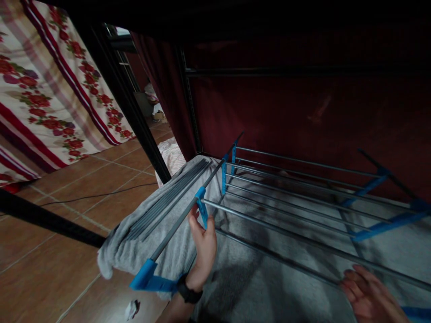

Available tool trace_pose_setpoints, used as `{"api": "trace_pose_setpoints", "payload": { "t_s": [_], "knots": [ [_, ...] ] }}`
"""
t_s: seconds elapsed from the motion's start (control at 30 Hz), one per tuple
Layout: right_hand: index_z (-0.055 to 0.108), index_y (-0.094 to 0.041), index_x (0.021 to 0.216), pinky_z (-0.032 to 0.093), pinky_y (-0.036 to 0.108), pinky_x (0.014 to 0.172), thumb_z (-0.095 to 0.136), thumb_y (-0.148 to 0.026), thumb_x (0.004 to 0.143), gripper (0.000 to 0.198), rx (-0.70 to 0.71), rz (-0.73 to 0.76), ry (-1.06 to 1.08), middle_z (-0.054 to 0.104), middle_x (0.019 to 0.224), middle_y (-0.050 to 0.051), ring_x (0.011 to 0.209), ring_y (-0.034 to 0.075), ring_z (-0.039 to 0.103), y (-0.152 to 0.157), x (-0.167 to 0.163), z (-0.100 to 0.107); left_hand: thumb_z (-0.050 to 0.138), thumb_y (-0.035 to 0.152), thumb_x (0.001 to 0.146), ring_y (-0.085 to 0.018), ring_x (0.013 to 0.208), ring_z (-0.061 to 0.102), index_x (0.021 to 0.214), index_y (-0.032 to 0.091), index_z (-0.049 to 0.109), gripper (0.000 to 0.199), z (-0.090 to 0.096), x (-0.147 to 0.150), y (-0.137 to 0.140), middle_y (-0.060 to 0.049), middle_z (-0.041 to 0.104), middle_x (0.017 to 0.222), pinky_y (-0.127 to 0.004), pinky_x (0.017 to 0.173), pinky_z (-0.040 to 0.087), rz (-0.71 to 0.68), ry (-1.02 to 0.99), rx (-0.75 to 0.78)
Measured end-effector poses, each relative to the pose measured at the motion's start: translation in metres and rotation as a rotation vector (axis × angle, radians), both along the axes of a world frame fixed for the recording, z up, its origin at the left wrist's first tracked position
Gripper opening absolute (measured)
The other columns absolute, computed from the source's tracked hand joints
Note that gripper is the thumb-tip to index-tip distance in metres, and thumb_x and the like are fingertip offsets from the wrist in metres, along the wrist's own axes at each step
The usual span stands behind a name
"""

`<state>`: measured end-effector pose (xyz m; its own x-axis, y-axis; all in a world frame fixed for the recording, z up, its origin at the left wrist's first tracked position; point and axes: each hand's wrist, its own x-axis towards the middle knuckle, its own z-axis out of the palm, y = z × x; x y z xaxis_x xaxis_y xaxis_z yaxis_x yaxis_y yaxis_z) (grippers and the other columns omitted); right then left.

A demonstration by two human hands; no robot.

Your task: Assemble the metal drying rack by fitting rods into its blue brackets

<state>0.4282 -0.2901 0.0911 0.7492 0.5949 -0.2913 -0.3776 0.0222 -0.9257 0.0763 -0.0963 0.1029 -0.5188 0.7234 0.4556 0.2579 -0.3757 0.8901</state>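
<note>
A partly assembled rack of grey metal tubes and blue plastic connectors lies on a grey blanket. My left hand, with a black band on the wrist, is closed around a blue connector on the rack's left side, thumb in front and fingers partly behind it. One lower tube runs from beside that thumb to my right hand. The curled fingers of the right hand are at this tube's right end, in a loose grip. Another blue corner piece sits at the near left end of the frame.
A bundle of loose grey tubes lies on the blanket to the left. Black metal posts and a dark red cloth enclose the space. Beyond are a tiled floor, a cable, and a floral curtain.
</note>
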Motion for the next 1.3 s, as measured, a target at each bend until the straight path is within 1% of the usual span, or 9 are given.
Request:
{"api": "trace_pose_setpoints", "payload": {
  "t_s": [0.07,0.17,0.37,0.47,0.57,0.7,0.93,1.17,1.3],
  "knots": [
    [0.08,-0.029,0.1,0.065,0.04,0.071,0.092,-0.054,0.054,0.054,0.009,0.034,-0.003,0.076,0.101,0.011,0.091,0.029,0.072,0.006,-0.015,0.009,0.067,0.032,0.095,-0.025,0.14,0.058,0.145,0.03,0.057,0.051,0.003,0.003,0.007,-0.009,0.063,0.149,-0.041,0.122,0.043,-0.004,-0.032,-0.003],
    [0.08,-0.028,0.105,0.067,0.035,0.075,0.094,-0.051,0.057,0.055,0.026,0.076,0.012,0.078,0.106,0.009,0.093,0.027,0.074,0.011,-0.029,0.018,0.067,0.035,0.095,-0.027,0.143,0.056,0.14,0.026,0.062,0.047,0.01,0.002,0.014,-0.01,0.066,0.145,-0.042,0.126,0.038,-0.027,-0.064,-0.013],
    [0.08,-0.028,0.101,0.067,0.031,0.077,0.096,-0.047,0.061,0.047,0.074,0.125,0.02,0.079,0.105,0.006,0.093,0.024,0.075,0.018,-0.039,0.02,0.061,0.046,0.099,-0.028,0.136,0.062,0.128,0.022,0.072,0.04,0.031,-0.001,0.013,-0.011,0.071,0.14,-0.041,0.123,0.042,-0.106,-0.149,-0.037],
    [0.08,-0.03,0.094,0.066,0.03,0.078,0.095,-0.045,0.068,0.034,0.125,0.153,0.001,0.079,0.099,0.004,0.091,0.022,0.075,0.023,-0.042,0.021,0.057,0.053,0.102,-0.027,0.134,0.063,0.13,0.021,0.072,0.046,0.042,0.003,0.014,-0.011,0.072,0.137,-0.04,0.124,0.04,-0.083,-0.159,-0.032],
    [0.081,-0.031,0.098,0.065,0.029,0.076,0.094,-0.047,0.072,0.033,0.186,0.161,0.009,0.08,0.095,0.003,0.087,0.019,0.074,0.031,-0.046,0.026,0.055,0.062,0.101,-0.028,0.124,0.067,0.128,0.019,0.073,0.054,0.047,0.007,0.019,-0.012,0.076,0.126,-0.041,0.119,0.045,-0.068,-0.177,-0.046],
    [0.082,-0.03,0.102,0.063,0.03,0.07,0.096,-0.047,0.067,0.042,0.222,0.151,0.03,0.078,0.087,0.002,0.08,0.019,0.072,0.043,-0.05,0.034,0.058,0.065,0.1,-0.027,0.127,0.067,0.129,0.019,0.073,0.056,0.043,0.009,0.025,-0.011,0.075,0.129,-0.041,0.121,0.043,-0.069,-0.236,-0.038],
    [0.08,-0.031,0.093,0.058,0.026,0.075,0.095,-0.044,0.073,0.028,0.296,0.094,-0.028,0.075,0.083,-0.003,0.078,0.014,0.069,0.052,-0.065,0.037,0.057,0.059,0.102,-0.026,0.143,0.058,0.136,0.022,0.07,0.052,0.03,0.01,0.033,-0.009,0.07,0.141,-0.039,0.128,0.036,-0.089,-0.276,0.048],
    [0.078,-0.028,0.097,0.054,0.028,0.074,0.089,-0.041,0.08,0.025,0.327,0.056,-0.118,0.072,0.084,-0.004,0.078,0.013,0.067,0.054,-0.076,0.037,0.059,0.057,0.101,-0.027,0.145,0.056,0.14,0.022,0.067,0.052,0.026,0.012,0.036,-0.01,0.071,0.141,-0.041,0.13,0.034,-0.103,-0.326,0.05],
    [0.077,-0.026,0.093,0.053,0.027,0.071,0.092,-0.041,0.077,0.026,0.374,-0.001,-0.118,0.073,0.085,-0.003,0.077,0.013,0.067,0.056,-0.079,0.034,0.059,0.057,0.101,-0.027,0.144,0.057,0.136,0.02,0.069,0.052,0.024,0.014,0.036,-0.011,0.07,0.142,-0.04,0.129,0.034,-0.089,-0.337,0.059]
  ]
}}
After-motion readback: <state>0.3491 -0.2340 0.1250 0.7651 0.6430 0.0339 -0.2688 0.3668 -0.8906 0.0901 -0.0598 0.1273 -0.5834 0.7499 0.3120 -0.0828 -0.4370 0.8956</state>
